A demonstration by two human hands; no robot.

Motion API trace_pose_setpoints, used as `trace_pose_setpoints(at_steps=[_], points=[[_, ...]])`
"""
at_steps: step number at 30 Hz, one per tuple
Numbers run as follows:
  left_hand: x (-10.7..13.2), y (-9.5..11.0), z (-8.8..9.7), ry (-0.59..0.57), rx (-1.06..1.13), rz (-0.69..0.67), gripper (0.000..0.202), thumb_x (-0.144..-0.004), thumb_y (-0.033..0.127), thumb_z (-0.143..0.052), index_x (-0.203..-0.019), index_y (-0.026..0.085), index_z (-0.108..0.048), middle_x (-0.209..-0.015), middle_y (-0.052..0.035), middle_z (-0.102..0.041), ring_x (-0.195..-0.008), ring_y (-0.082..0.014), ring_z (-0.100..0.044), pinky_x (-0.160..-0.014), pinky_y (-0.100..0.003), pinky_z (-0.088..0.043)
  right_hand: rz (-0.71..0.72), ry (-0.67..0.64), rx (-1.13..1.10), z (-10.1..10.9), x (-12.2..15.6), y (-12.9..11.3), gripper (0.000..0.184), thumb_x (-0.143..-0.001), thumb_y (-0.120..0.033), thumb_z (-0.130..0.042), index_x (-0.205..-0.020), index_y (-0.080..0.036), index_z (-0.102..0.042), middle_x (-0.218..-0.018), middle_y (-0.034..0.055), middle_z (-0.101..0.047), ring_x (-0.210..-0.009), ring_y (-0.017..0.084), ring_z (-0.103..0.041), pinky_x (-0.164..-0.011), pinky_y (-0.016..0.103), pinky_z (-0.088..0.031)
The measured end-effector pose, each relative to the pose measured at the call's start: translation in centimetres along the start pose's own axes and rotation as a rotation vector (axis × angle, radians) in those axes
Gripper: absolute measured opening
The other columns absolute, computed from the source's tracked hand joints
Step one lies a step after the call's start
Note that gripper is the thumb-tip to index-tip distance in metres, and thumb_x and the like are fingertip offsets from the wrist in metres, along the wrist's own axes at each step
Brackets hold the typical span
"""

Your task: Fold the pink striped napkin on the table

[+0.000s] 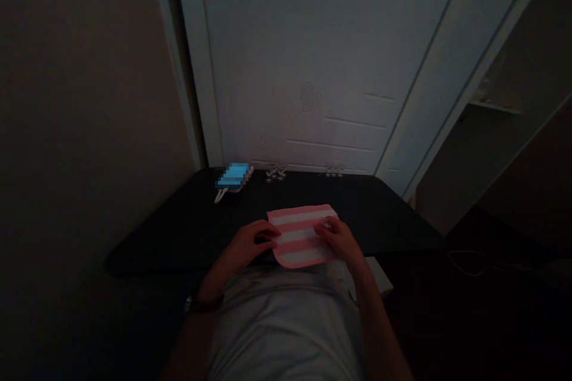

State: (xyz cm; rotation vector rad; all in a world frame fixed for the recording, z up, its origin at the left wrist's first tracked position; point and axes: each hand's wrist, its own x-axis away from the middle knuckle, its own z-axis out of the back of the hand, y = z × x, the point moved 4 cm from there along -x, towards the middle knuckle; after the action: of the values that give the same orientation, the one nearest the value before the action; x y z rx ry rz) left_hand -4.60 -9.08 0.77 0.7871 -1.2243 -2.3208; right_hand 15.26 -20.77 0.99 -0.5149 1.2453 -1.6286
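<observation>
A pink-and-white striped cloth (297,239) lies flat at the near edge of the black table, close to my body. At its left edge is my left hand (252,242), thumb and fingers parted, the fingertips touching the cloth. Over the cloth's right part, my right hand (338,238) has its fingers closed on a small clear, shiny object (326,222). The dim light hides its exact kind; it looks rounded and see-through.
Small clear objects stand at the table's back in a left group (276,173) and a right group (333,171). A device with a blurred blue screen (233,175) and white cable lies back left. Behind the black table (192,220) rises a pale panel (313,41).
</observation>
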Motion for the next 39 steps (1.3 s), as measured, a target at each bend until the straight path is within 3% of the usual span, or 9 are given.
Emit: trace_pose_setpoints(at_steps=[27,39], points=[[0.0,-0.5,0.0,-0.028,-0.015,-0.006,0.021,-0.07,0.026,-0.062,-0.089,0.017,-0.063,-0.097,-0.0055,-0.062,-0.089,-0.0184,-0.059,-0.082,-0.032,-0.048,0.05,0.133,0.053,-0.5,-0.1,0.9,0.022,-0.073,-0.039,-0.052,-0.068,-0.017,-0.051,-0.055,-0.0045,-0.044,-0.051,0.009,-0.039,-0.047,0.019,-0.026],[0.1,-0.1,-0.1,-0.017,-0.003,-0.019,0.02,-0.07,0.025,-0.06,-0.088,0.018,-0.064,-0.096,-0.0054,-0.062,-0.089,-0.0185,-0.06,-0.082,-0.032,-0.049,-0.008,0.151,0.015,-0.5,-0.3,1.2,0.023,-0.072,-0.039,-0.053,-0.075,-0.017,-0.056,-0.06,-0.0018,-0.054,-0.053,0.01,-0.046,-0.048,0.019,-0.031]])
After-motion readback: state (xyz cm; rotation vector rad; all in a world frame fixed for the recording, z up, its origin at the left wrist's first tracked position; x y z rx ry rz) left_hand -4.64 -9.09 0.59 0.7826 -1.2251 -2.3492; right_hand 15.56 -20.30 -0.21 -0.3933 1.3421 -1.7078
